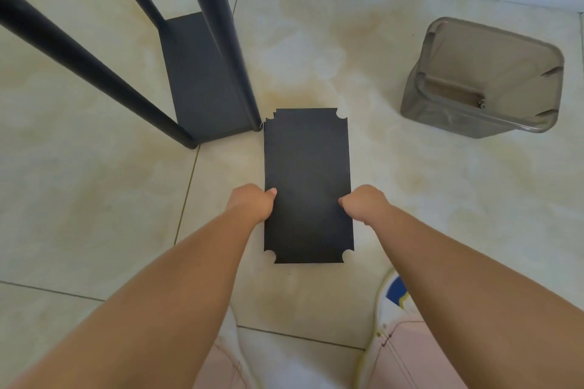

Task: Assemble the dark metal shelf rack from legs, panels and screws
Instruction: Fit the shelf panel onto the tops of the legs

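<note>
My left hand [252, 200] and right hand [363, 202] each pinch a long edge of the flat dark rectangular metal panel with notched corners [308, 180] at frame centre. I'd keep it level — then line its notches up with the dark round metal legs [218, 35] at upper left.

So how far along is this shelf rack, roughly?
Partly built, it seems. Done: the dark legs already stand joined to a bottom panel on the floor. In hand: the left hand and right hand grip a second loose panel by its long edges. Left: fitting that panel between the legs; no upper shelves show yet.
</note>
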